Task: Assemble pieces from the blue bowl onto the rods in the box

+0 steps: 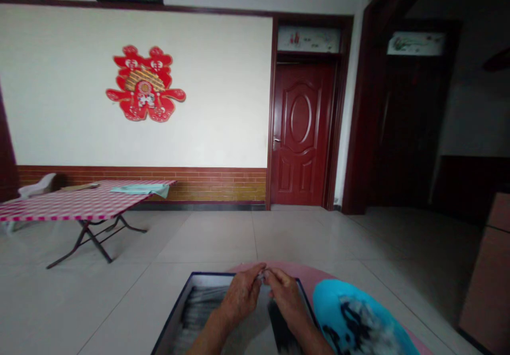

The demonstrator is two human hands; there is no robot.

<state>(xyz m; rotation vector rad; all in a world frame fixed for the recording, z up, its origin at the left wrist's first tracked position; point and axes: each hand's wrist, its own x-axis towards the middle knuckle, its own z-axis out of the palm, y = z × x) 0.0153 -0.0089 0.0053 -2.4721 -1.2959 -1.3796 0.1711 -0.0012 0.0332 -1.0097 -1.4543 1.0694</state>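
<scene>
My left hand [244, 292] and my right hand [282, 290] meet at the fingertips above a shallow, dark-edged box [175, 312]. Both pinch a small whitish piece [262, 276] between them, too small to make out. Thin grey strips [203, 307] lie in the left part of the box, and a black bundle [279, 326] lies under my right wrist. Right of the box stands a bright blue basin [324, 294] with white and black material [364, 323] in it.
Box and basin rest on a pink round surface [303, 271]. Farther left, a folding table [75, 202] with a checked cover bears a pale green cloth [139, 188]. A brownish cabinet [488, 275] stands at the right edge, and a red door [303, 132] is behind.
</scene>
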